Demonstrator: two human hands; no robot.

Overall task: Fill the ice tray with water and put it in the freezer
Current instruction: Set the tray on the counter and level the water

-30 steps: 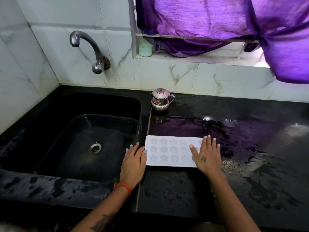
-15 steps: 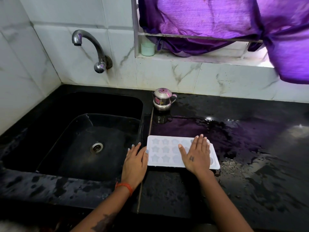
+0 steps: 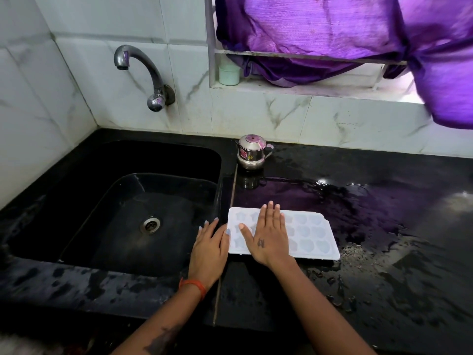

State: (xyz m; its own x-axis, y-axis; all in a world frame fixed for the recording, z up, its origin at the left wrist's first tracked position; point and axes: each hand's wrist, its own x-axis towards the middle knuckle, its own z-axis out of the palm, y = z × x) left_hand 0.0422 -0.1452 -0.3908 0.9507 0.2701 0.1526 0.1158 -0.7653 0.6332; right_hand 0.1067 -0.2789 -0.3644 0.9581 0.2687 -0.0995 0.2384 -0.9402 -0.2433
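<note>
Two hands lie flat on a wet black surface beside a sink (image 3: 76, 190). At far left the sink's black basin has a metal drain (image 3: 150, 224) in its floor, and a curved metal tap (image 3: 143, 73) juts from the white tiled wall above it. The left hand (image 3: 208, 248), with an orange band (image 3: 194, 286) at the wrist, rests palm down with fingers straight on the strip between sink and tray, its thumb just touching the tray's left edge; it grasps nothing. The white tray (image 3: 312, 231) lies flat on the surface right of the sink, near the front edge, its moulded cells facing up. The right hand (image 3: 268, 238) presses flat on the tray's left half, fingers straight and together, curled round nothing. Behind the tray, near the wall, stands a small steel pot (image 3: 252, 152) with a lid. On the window ledge above sits a pale green cup (image 3: 229, 74), and purple cloth (image 3: 345, 29) hangs over the window to the right.
</note>
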